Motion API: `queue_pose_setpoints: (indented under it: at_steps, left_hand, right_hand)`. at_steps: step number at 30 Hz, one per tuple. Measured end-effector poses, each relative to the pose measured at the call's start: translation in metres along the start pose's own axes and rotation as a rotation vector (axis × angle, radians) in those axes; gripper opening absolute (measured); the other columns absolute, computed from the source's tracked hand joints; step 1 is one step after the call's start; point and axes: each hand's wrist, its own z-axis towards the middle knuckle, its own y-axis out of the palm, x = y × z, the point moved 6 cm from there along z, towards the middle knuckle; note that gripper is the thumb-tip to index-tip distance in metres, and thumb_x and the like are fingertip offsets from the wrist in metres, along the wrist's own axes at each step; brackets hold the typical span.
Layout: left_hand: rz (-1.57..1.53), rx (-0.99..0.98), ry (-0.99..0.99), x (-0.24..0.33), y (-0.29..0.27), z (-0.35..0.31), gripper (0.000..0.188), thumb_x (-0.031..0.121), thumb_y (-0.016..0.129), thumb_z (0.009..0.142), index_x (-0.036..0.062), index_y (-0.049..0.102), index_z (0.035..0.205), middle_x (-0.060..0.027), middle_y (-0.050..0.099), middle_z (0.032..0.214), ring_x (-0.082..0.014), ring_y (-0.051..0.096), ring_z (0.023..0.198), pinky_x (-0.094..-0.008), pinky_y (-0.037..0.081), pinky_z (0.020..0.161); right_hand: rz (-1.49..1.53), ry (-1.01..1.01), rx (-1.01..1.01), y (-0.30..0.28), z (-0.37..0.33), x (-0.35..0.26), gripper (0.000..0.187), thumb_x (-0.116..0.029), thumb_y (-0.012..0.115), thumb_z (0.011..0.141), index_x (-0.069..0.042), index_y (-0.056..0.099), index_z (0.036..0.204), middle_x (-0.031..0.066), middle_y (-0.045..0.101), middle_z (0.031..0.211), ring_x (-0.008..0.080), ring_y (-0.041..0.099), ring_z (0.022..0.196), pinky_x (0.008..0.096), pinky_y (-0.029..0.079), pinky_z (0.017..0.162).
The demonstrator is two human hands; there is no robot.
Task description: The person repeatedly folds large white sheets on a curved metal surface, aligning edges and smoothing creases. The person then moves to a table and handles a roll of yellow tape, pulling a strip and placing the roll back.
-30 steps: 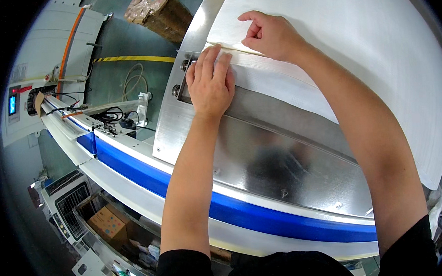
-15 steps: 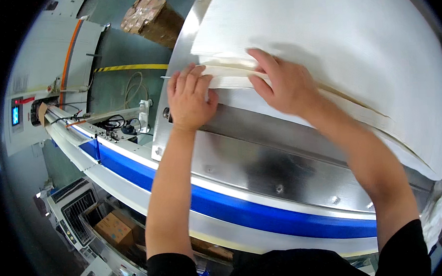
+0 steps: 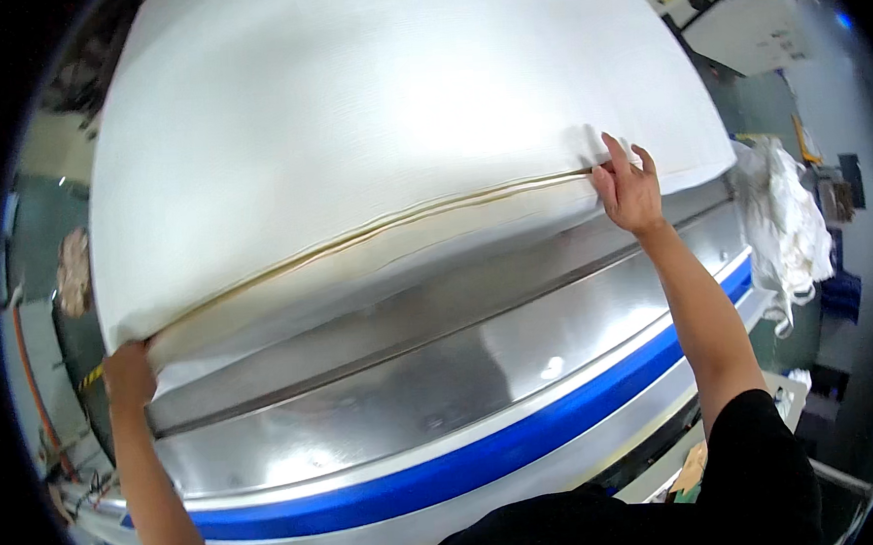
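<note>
A broad stack of large white sheets (image 3: 427,85) covers the steel table; I cannot tell whether they are cloth or paper. Along its near side runs a long cream folded edge (image 3: 376,251), with thin layers showing. My left hand (image 3: 129,374) is closed around the left end of this edge, its fingertips partly hidden. At the right end, my right hand (image 3: 633,193) touches the edge near its thumb, with the fingers spread over the sheets. Both arms reach far apart.
A steel ledge (image 3: 384,404) and a blue band (image 3: 447,477) lie between me and the sheets. White crumpled cloth or plastic (image 3: 784,220) hangs at the right. Beyond the left side stands a brown bundle (image 3: 74,272) on the floor.
My view has swung to the right. My hands, close together at the left end of the edge before, are now wide apart, the right one at the far right end.
</note>
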Motion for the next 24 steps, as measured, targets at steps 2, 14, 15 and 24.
queue_pose_setpoints:
  at_steps: [2, 14, 15, 24]
  left_hand:
    - [0.033, 0.068, -0.020, -0.016, 0.017, 0.008, 0.016, 0.010, 0.060, 0.084, 0.0071, 0.067, 0.098, -0.0116, 0.066, 0.099, -0.0305, 0.064, 0.090, -0.0415, 0.048, 0.081]
    - [-0.060, -0.039, -0.231, -0.139, 0.122, 0.030, 0.030, 0.019, 0.045, 0.096, -0.0007, 0.052, 0.118, -0.0236, 0.057, 0.112, -0.0412, 0.053, 0.106, -0.0509, 0.042, 0.089]
    - [-0.011, -0.069, -0.186, -0.139, 0.125, 0.038, 0.035, 0.021, 0.045, 0.096, -0.0006, 0.050, 0.123, -0.0242, 0.055, 0.117, -0.0419, 0.051, 0.111, -0.0518, 0.041, 0.091]
    - [0.310, 0.367, 0.054, -0.154, 0.099, -0.015, 0.026, 0.008, 0.052, 0.089, 0.0004, 0.059, 0.113, -0.0206, 0.065, 0.100, -0.0395, 0.061, 0.093, -0.0472, 0.050, 0.084]
  right_hand:
    - [-0.056, 0.001, 0.014, -0.008, -0.011, 0.068, 0.048, -0.030, 0.043, 0.099, -0.002, 0.039, 0.137, 0.0079, 0.070, 0.076, 0.0281, 0.067, 0.082, 0.0505, 0.032, 0.106]
    - [-0.519, 0.162, -0.364, -0.019, -0.065, 0.372, 0.050, -0.031, 0.035, 0.100, -0.017, 0.028, 0.147, 0.0138, 0.057, 0.129, 0.0311, 0.065, 0.100, 0.0474, 0.038, 0.106]
    - [-0.440, 0.199, -0.333, -0.029, -0.078, 0.391, 0.052, -0.031, 0.036, 0.099, -0.018, 0.026, 0.149, 0.0155, 0.061, 0.123, 0.0336, 0.062, 0.105, 0.0467, 0.036, 0.107]
    - [-0.346, 0.517, -0.501, -0.001, -0.083, 0.406, 0.093, -0.007, 0.063, 0.085, -0.027, 0.002, 0.152, 0.0080, 0.060, 0.128, 0.0304, 0.054, 0.121, 0.0440, 0.036, 0.111]
